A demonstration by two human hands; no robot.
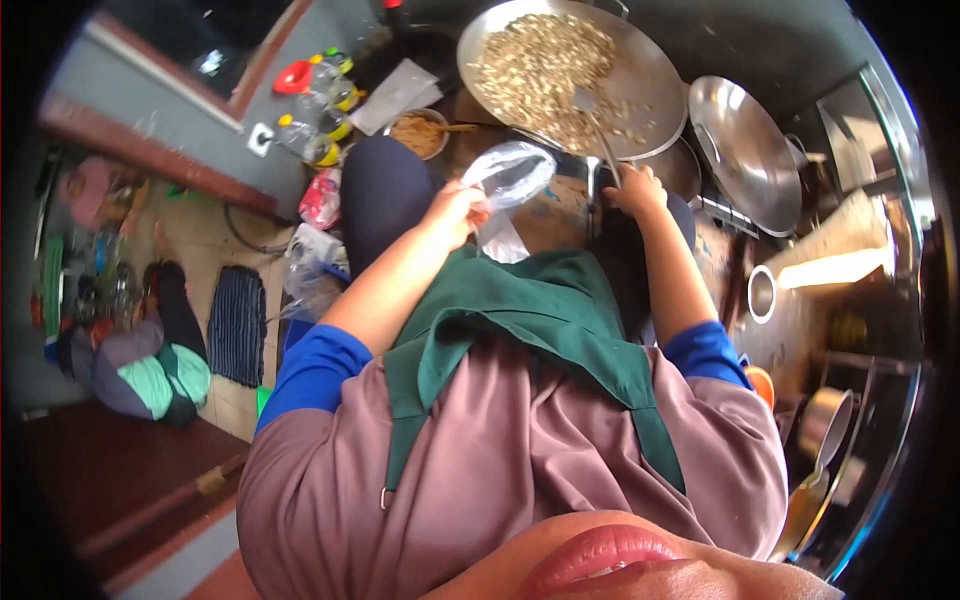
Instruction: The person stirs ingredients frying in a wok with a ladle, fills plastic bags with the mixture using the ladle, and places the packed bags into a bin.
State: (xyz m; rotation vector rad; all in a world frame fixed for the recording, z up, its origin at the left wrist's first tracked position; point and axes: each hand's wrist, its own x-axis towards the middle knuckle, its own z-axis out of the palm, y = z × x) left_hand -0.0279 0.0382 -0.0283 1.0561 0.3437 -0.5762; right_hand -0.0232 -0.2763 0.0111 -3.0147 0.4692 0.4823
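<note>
My left hand (pixel 455 212) pinches the rim of a clear plastic bag (pixel 510 172), whose mouth gapes toward the wok. A long-handled spatula (pixel 606 150) is gripped in my right hand (pixel 637 192). Its flat metal blade lies among chopped brownish pieces (pixel 545 65) in a large wok (pixel 655 95); I cannot tell what food they are. The pieces gather on the wok's far left side, with a few scattered near the blade. The bag hangs over my lap, apart from the wok.
A second wok (pixel 750 150) leans at the right. Left of the large wok stand a bowl of orange-brown food (pixel 418 133), several bottles (pixel 315 140) and a red funnel (pixel 293 77). Pots (pixel 825 425) sit on a rack at right. Another person (pixel 150 350) sits at the far left.
</note>
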